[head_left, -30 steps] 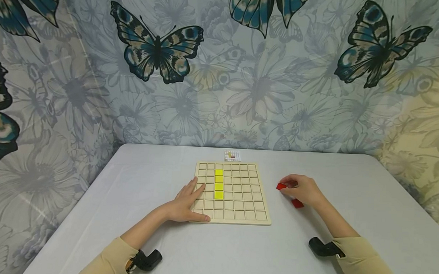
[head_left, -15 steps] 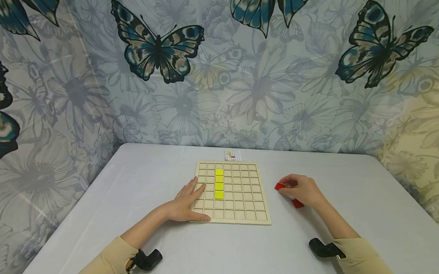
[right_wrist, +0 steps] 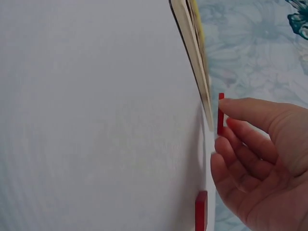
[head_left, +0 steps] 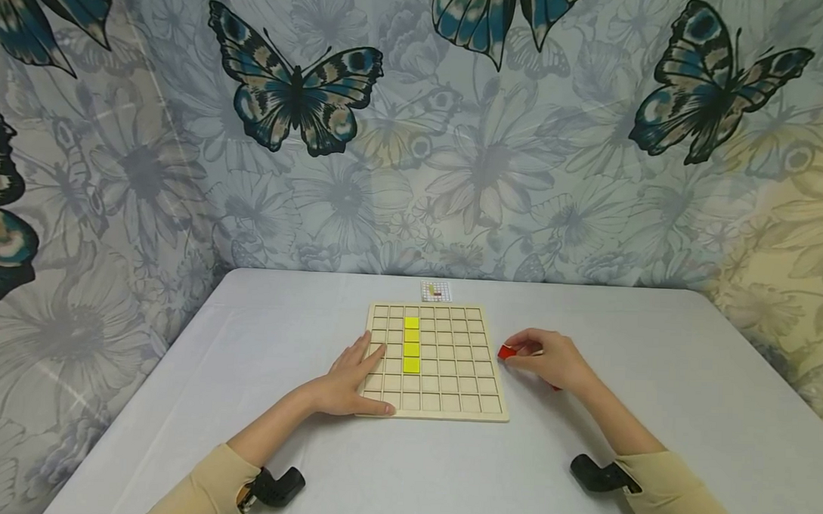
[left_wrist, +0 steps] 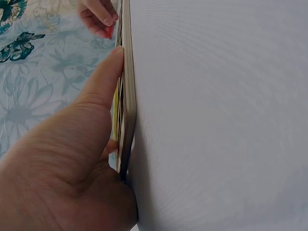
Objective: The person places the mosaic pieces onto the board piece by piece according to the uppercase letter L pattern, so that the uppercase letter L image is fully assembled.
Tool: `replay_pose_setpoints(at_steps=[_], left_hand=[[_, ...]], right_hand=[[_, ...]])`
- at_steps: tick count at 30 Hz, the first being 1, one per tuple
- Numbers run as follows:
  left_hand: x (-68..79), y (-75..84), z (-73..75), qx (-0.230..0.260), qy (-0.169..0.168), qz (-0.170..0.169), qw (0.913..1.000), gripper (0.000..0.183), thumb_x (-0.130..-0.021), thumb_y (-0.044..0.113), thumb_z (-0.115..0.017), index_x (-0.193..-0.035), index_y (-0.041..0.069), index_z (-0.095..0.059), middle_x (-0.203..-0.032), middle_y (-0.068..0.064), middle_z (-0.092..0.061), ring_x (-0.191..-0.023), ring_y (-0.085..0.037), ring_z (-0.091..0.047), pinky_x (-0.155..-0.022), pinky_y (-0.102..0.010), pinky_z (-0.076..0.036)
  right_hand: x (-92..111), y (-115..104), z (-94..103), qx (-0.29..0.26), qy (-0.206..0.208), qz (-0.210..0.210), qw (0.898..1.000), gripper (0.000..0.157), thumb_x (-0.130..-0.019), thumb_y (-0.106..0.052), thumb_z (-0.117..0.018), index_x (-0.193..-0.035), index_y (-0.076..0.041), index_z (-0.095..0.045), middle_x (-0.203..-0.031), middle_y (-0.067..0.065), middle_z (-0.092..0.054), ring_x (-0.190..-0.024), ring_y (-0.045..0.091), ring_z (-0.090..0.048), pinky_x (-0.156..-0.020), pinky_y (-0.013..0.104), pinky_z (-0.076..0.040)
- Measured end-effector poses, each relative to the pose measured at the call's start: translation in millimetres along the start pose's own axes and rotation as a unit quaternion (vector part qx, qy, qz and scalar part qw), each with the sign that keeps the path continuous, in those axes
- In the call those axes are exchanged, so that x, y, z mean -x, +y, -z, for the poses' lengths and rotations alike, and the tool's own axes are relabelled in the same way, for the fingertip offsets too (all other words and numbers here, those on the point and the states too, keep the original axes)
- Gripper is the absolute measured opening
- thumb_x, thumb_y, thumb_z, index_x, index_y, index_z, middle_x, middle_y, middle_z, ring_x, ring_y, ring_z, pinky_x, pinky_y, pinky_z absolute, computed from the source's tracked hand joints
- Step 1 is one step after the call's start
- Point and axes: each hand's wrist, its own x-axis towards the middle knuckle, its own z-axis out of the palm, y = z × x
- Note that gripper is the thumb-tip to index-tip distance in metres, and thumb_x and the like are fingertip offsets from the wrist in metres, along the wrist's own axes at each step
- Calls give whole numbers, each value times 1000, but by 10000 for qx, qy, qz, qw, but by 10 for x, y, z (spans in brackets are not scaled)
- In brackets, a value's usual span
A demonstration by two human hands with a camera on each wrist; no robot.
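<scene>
A pale wooden grid board (head_left: 447, 402) lies on the table, with a column of yellow square tiles (head_left: 411, 349) in its cells. My left hand (head_left: 342, 385) rests on the board's left side, fingers spread and thumb along the near edge, as the left wrist view also shows. Just right of the board, my right hand (head_left: 551, 360) pinches a red square tile (head_left: 506, 352) between thumb and fingers. The right wrist view shows this held tile (right_wrist: 221, 114) edge-on, off the table. Another red tile (right_wrist: 201, 211) lies on the table below that hand, mostly hidden in the head view.
A small card (head_left: 436, 291) printed with a coloured grid pattern lies behind the board. The white-covered table (head_left: 300, 314) ends at a wall cloth with butterflies (head_left: 295, 86). A black wrist camera mount sits at each sleeve.
My right hand has moved left toward the board, carrying the red tile, and now covers most of the other red tile. The left hand stays in place.
</scene>
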Motion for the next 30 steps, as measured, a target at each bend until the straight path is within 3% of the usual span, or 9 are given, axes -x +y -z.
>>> replay_pose_setpoints(at_steps=[20,30], left_hand=[[-17,-19,2,-26,-19,8,10000,106,-82,49,-75,-156,3,-14,-159,-25,10,-147,-37,8,-116,-54,0],[-9,-13,7,-5,-36,-20,10000,106,-82,50,-74,-156,3,-13,-159,-25,11,-147,-38,9,-116,-55,1]], right_hand=[[-75,-356,-306,-552,-462,480,9963,28,-79,-16,-81,-104,-7,-72,-82,-2,-64,-82,16,-60,-71,30,-48],[-90,-489,-440,-527,-652,699,9940,22,-80,-14,-80,-100,-10,-72,-80,-3,-63,-79,16,-59,-71,28,-49]])
